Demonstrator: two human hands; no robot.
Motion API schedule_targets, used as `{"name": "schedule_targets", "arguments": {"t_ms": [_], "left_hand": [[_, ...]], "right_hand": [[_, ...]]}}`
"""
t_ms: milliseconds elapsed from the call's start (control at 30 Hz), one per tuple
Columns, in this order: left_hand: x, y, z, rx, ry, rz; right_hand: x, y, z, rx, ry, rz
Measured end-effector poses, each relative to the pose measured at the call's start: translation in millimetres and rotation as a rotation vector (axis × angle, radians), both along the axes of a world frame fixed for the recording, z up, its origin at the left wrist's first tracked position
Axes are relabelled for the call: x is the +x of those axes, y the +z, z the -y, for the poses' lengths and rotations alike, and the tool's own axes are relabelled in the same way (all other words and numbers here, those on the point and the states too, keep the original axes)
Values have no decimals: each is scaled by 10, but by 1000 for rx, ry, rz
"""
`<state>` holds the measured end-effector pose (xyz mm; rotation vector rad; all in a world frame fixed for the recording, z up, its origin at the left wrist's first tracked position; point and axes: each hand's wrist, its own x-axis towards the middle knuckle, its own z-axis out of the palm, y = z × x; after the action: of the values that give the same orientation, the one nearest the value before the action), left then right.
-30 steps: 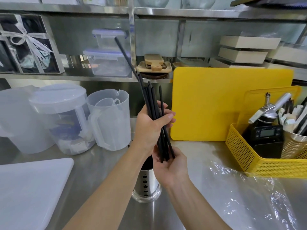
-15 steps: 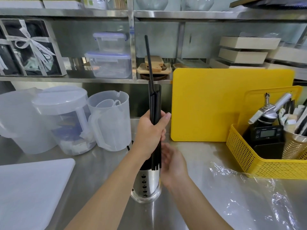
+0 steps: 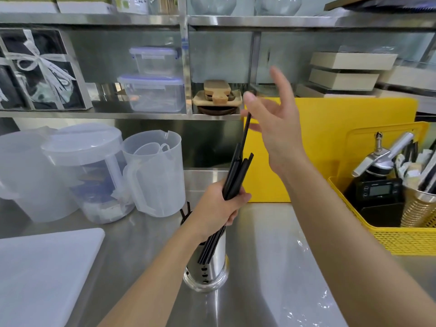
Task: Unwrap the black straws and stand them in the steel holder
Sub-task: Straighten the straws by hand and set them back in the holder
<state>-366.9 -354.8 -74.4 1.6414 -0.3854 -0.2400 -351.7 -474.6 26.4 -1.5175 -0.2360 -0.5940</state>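
Right hand (image 3: pixel 274 131) higher, open above straws (image 3: pixel 236 172)

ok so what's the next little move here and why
Probably bring the open right hand down on the one straw poking above the bundle the left hand grips, levelling it. The bundle's lower ends sit against the steel holder, apparently not dropped in yet.

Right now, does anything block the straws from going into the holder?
Nothing visible does. The left hand grips the straws at the holder, hiding its mouth; some loaded straws already stand inside. The right hand is raised, open.
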Motion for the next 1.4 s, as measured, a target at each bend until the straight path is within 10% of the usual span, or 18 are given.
{"name": "schedule_targets", "arguments": {"t_ms": [1067,1233,1400], "left_hand": [[-15,14,-66,-156,-47,-64],[23,58,-69,-214,154,77],[113,275,-97,-606,304,102]], "right_hand": [[-44,-674,-122,-336,-35,79],[-97,-705,-157,109,23,-52],[-164,-1123,-255,730,230,-629]]}}
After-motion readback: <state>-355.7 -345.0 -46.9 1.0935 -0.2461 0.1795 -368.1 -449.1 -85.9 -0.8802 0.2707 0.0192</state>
